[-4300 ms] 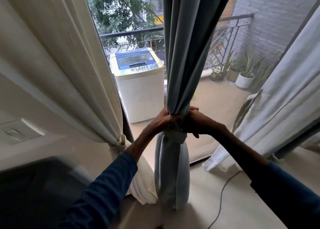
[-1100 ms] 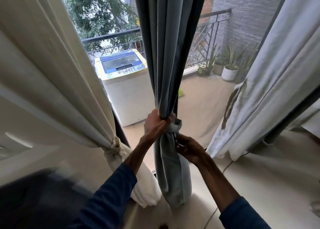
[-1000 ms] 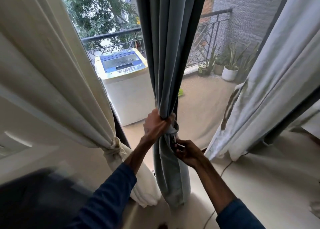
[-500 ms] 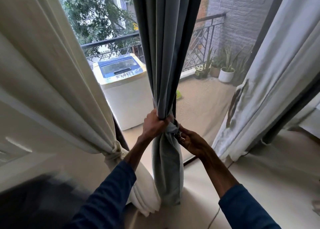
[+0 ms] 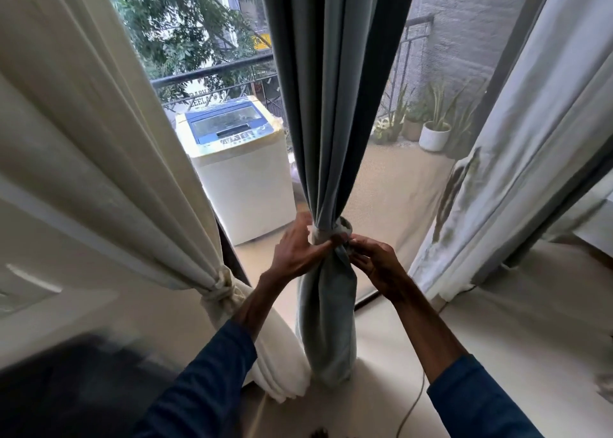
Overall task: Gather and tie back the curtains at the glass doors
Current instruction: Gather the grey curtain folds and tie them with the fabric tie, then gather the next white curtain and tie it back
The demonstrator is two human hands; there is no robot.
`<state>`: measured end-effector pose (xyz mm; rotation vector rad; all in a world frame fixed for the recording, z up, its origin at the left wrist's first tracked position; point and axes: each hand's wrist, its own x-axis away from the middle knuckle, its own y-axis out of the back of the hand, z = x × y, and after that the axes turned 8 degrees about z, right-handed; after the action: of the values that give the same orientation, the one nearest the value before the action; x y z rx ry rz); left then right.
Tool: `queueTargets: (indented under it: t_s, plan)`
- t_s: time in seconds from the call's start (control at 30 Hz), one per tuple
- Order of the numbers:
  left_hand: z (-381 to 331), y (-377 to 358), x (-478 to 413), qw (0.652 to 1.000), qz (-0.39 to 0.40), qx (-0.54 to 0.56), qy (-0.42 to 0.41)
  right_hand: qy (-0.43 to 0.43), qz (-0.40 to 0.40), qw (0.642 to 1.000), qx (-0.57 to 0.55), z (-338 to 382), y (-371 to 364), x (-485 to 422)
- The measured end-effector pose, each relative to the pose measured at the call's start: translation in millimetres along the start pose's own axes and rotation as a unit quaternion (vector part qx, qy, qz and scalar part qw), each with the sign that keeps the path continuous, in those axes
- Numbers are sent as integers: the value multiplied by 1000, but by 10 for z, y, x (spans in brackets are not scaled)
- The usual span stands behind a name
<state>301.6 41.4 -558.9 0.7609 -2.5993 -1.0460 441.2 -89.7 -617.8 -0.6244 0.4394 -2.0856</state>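
Observation:
A grey-blue curtain (image 5: 335,105) hangs gathered in the middle of the glass doors, cinched by a tie band (image 5: 331,230) of the same cloth. My left hand (image 5: 298,248) presses against the band from the left, thumb and fingers around the bundle. My right hand (image 5: 371,261) pinches the band's end at the front right of the knot. Below the band the cloth bulges down to the floor. A cream curtain (image 5: 99,158) on the left is tied with a knot (image 5: 220,286). A pale curtain (image 5: 530,158) hangs at the right.
Behind the glass stand a white washing machine (image 5: 242,178) with a blue lid, a black railing (image 5: 212,72) and potted plants (image 5: 433,132). A thin cable (image 5: 411,407) runs over the floor at lower right. A dark blurred object (image 5: 66,391) fills the lower left.
My right hand rose from below the knot to the band and now pinches its end. My left hand stayed at the bundle, loosening from a fist to a flatter hold. The camera tilted slightly.

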Motion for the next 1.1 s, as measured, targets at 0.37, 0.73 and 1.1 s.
queueTargets:
  t_s: [0.37, 0.73, 1.1]
  plan:
    - [-144, -257, 178, 954, 43, -256, 148, 39, -87, 995, 28, -24, 216, 372]
    - [-517, -800, -47, 957, 229, -99, 148, 44, -91, 992, 79, 327, 573, 553]
    - [-1541, -1429, -913, 989, 111, -87, 41, 60, -56, 991, 106, 1559, 1295, 285]
